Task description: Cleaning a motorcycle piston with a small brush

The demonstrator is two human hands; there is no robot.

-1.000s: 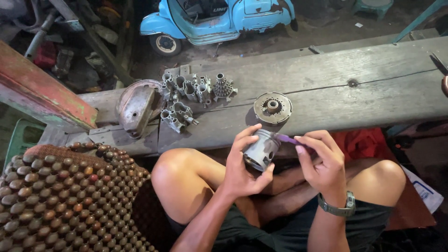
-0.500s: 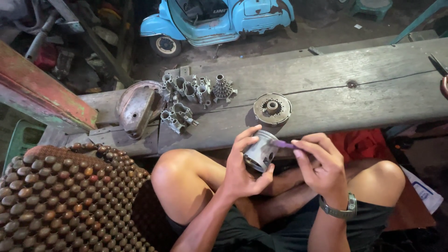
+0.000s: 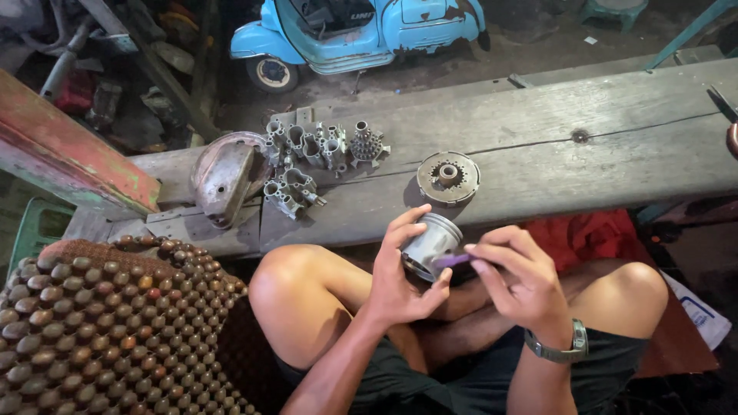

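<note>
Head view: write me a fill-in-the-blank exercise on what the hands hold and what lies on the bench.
1. The left hand holds a grey metal ____ with a grooved upper band.
2. The right hand pinches a thin tool whose colour is ____.
3. On the wooden bench, the round toothed disc lies to the ____ of the cluster of small metal castings.
4. A watch sits on the ____ wrist.

Missing words: piston; purple; right; right
</note>
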